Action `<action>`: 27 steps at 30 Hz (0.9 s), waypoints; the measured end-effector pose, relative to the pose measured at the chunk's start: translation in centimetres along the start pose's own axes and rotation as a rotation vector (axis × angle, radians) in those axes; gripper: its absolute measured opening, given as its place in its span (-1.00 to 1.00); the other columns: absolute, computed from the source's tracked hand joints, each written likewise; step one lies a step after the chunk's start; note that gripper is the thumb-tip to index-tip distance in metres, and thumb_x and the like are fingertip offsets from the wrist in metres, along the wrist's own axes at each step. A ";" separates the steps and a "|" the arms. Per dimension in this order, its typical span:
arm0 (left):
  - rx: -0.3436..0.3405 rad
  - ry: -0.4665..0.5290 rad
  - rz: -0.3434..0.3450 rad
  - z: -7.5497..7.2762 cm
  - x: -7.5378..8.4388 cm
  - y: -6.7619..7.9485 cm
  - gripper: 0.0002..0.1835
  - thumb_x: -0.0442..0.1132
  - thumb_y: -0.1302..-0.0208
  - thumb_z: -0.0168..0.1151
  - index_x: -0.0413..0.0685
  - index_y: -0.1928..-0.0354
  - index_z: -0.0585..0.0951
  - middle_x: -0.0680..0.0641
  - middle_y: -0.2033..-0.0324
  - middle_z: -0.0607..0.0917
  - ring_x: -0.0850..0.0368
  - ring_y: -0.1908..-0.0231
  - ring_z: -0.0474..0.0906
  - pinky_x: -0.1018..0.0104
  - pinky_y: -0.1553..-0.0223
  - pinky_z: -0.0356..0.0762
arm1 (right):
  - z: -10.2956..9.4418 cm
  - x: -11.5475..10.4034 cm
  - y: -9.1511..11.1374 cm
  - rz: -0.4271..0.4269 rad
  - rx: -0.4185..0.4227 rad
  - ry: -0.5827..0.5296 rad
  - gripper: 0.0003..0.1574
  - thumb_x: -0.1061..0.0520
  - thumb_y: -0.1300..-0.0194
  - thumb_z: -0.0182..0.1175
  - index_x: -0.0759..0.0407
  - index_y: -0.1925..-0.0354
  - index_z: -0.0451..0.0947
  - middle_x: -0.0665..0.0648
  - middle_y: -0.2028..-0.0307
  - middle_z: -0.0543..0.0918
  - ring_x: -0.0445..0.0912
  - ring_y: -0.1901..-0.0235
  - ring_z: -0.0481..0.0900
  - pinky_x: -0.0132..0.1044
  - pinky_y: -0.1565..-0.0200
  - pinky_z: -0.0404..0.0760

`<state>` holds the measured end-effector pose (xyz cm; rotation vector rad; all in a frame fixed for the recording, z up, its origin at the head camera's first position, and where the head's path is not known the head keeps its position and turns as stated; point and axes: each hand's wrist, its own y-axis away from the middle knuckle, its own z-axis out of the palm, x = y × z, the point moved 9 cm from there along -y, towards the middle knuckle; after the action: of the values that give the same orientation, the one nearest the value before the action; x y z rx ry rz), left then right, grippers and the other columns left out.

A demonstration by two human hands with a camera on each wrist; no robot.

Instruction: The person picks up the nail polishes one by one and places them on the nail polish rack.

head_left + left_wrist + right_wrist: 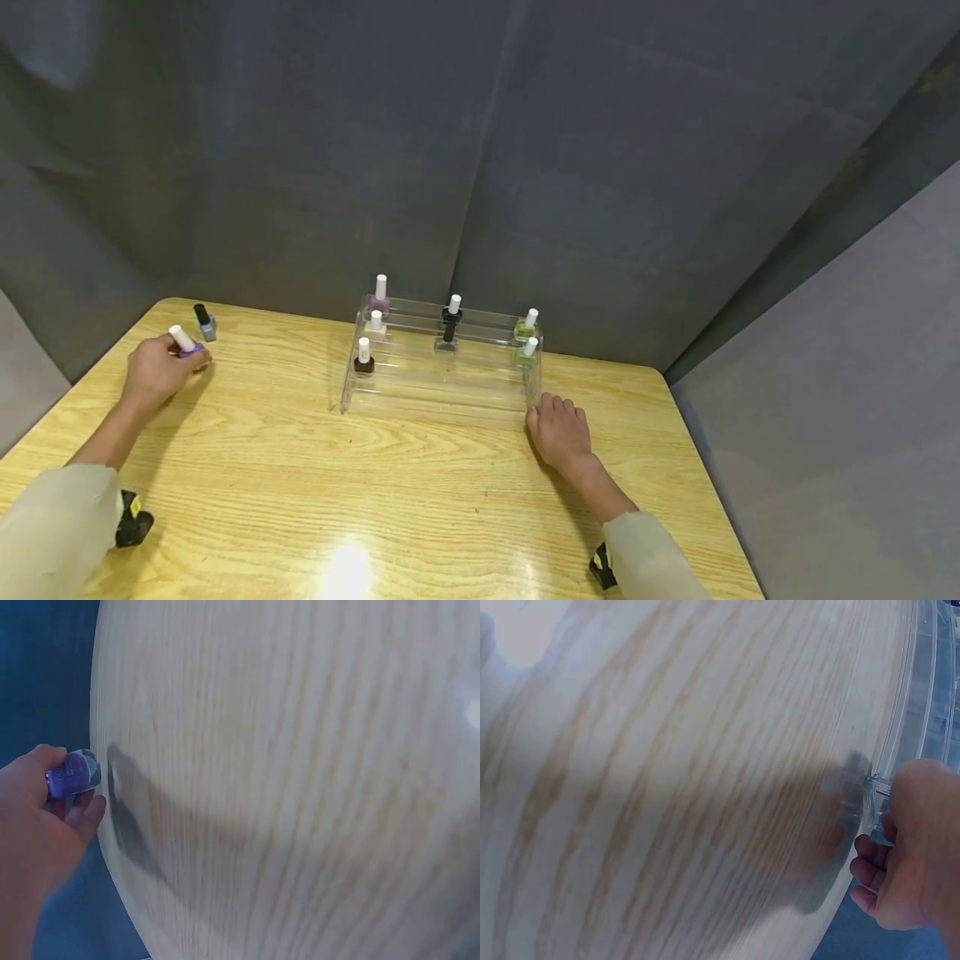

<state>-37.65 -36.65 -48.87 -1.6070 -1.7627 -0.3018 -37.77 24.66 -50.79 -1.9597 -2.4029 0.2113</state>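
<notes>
In the head view my left hand point(153, 371) pinches a nail polish bottle point(182, 338) with a white cap, at the table's left side. The left wrist view shows its purple body point(73, 774) between thumb and fingers. Just behind it stands a grey-blue nail polish bottle point(206, 323) with a black cap. My right hand point(561, 431) grips the front right corner of a clear tiered display rack point(442, 387). In the right wrist view its thumb side meets the rack's edge point(881, 784), the other fingers curled; the grip itself is partly hidden.
Several nail polish bottles stand on the rack: a mauve one point(380, 302) at upper left, a dark brown one point(363, 364) below, dark ones mid-rack, and green ones point(526, 355) at right. A dark curtain point(300, 167) hangs behind the wooden table point(315, 483).
</notes>
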 end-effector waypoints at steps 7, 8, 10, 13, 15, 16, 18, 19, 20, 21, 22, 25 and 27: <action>-0.022 0.082 0.015 0.5 2.1 0.5 -0.56 -0.12 -0.36 0.29 -0.44 0.01 0.54 -0.48 0.14 0.63 -0.30 0.16 0.56 0.19 0.30 0.46 | -0.2 0.0 0.0 -0.008 -0.011 0.001 -0.60 -0.03 -0.61 -0.14 0.19 0.36 0.24 0.11 0.49 0.28 0.06 0.43 0.24 -0.10 0.34 0.25; -0.029 0.087 0.022 0.6 2.5 0.5 -0.55 -0.12 -0.36 0.29 -0.44 0.00 0.53 -0.47 0.13 0.63 -0.29 0.16 0.56 0.24 0.30 0.44 | -0.3 0.0 0.0 -0.006 -0.009 -0.001 -0.60 -0.03 -0.61 -0.14 0.19 0.36 0.24 0.11 0.49 0.28 0.06 0.43 0.24 -0.10 0.34 0.26; -0.040 0.098 0.046 0.8 3.4 0.6 -0.55 -0.13 -0.35 0.31 -0.42 -0.01 0.53 -0.43 0.14 0.63 -0.23 0.16 0.56 0.34 0.30 0.43 | -0.2 0.0 -0.1 -0.004 -0.011 0.000 -0.60 -0.03 -0.60 -0.14 0.19 0.35 0.25 0.11 0.49 0.29 0.06 0.42 0.25 -0.10 0.34 0.26; -0.058 0.139 0.080 1.2 4.8 0.6 -0.57 -0.15 -0.34 0.34 -0.38 -0.03 0.51 -0.38 0.13 0.63 -0.14 0.16 0.55 0.51 0.32 0.40 | -0.1 0.1 -0.1 -0.002 -0.018 0.001 -0.60 -0.04 -0.61 -0.15 0.20 0.34 0.25 0.12 0.48 0.29 0.07 0.41 0.25 -0.09 0.33 0.27; -0.065 0.170 0.110 1.4 5.8 0.6 -0.59 -0.16 -0.32 0.36 -0.35 -0.01 0.52 -0.35 0.14 0.64 -0.02 0.18 0.55 0.59 0.35 0.39 | -0.1 0.0 -0.1 -0.002 -0.018 0.003 -0.60 -0.04 -0.61 -0.15 0.20 0.34 0.26 0.12 0.48 0.30 0.07 0.41 0.26 -0.08 0.32 0.28; -0.069 0.185 0.123 1.5 6.3 0.7 -0.60 -0.17 -0.32 0.37 -0.33 -0.01 0.52 -0.34 0.13 0.64 0.07 0.19 0.55 0.60 0.36 0.40 | -0.1 0.0 -0.1 0.000 -0.018 0.002 -0.60 -0.04 -0.61 -0.16 0.20 0.34 0.26 0.12 0.48 0.30 0.07 0.41 0.26 -0.08 0.32 0.28; -0.075 0.209 0.147 1.7 7.4 0.7 -0.63 -0.17 -0.32 0.37 -0.31 0.02 0.55 -0.31 0.15 0.65 0.22 0.21 0.52 0.60 0.37 0.43 | -0.2 0.0 -0.1 0.001 -0.015 0.001 -0.59 -0.03 -0.61 -0.16 0.20 0.34 0.26 0.12 0.48 0.30 0.07 0.42 0.26 -0.08 0.33 0.29; -0.079 0.222 0.161 1.7 8.0 0.7 -0.65 -0.18 -0.31 0.38 -0.30 0.04 0.56 -0.30 0.16 0.66 0.31 0.23 0.51 0.61 0.37 0.45 | -0.2 0.0 -0.1 0.001 -0.013 0.001 -0.59 -0.03 -0.61 -0.16 0.20 0.34 0.26 0.12 0.48 0.30 0.07 0.42 0.26 -0.08 0.33 0.29; -0.083 0.236 0.171 1.8 8.5 0.7 -0.66 -0.19 -0.31 0.38 -0.31 0.05 0.57 -0.29 0.17 0.67 0.36 0.24 0.50 0.61 0.37 0.47 | -0.3 -0.1 0.0 0.001 -0.013 0.001 -0.59 -0.03 -0.61 -0.16 0.20 0.34 0.26 0.12 0.48 0.30 0.07 0.43 0.26 -0.08 0.34 0.28; -0.088 0.249 0.180 1.9 9.1 0.7 -0.67 -0.20 -0.30 0.39 -0.31 0.06 0.59 -0.29 0.18 0.67 0.40 0.25 0.50 0.60 0.37 0.48 | -0.3 -0.1 0.0 0.001 -0.012 0.000 -0.59 -0.03 -0.61 -0.16 0.20 0.34 0.26 0.12 0.49 0.30 0.07 0.43 0.25 -0.08 0.34 0.28; -0.092 0.260 0.191 2.0 9.6 0.7 -0.68 -0.21 -0.30 0.39 -0.31 0.06 0.60 -0.29 0.18 0.68 0.40 0.26 0.51 0.61 0.37 0.50 | -0.3 -0.1 0.0 0.000 -0.010 -0.001 -0.59 -0.03 -0.61 -0.16 0.20 0.35 0.26 0.12 0.49 0.30 0.07 0.43 0.25 -0.08 0.34 0.28; -0.109 0.295 0.206 2.2 11.1 0.8 -0.69 -0.23 -0.29 0.40 -0.33 0.06 0.62 -0.31 0.17 0.69 0.29 0.23 0.57 0.62 0.33 0.52 | -0.2 -0.1 0.0 0.001 -0.003 -0.006 -0.59 -0.03 -0.61 -0.16 0.21 0.35 0.26 0.12 0.50 0.30 0.07 0.43 0.26 -0.08 0.34 0.28; -0.124 0.311 0.202 2.5 12.1 0.8 -0.67 -0.22 -0.30 0.39 -0.34 0.04 0.62 -0.31 0.16 0.69 0.12 0.20 0.61 0.61 0.32 0.54 | -0.2 -0.1 0.0 0.002 0.001 -0.009 -0.59 -0.02 -0.61 -0.15 0.21 0.36 0.26 0.12 0.50 0.30 0.08 0.44 0.26 -0.08 0.34 0.29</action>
<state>-37.29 -25.71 -43.17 -1.7055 -1.3589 -0.5412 -37.74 24.57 -50.59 -1.9649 -2.4062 0.2211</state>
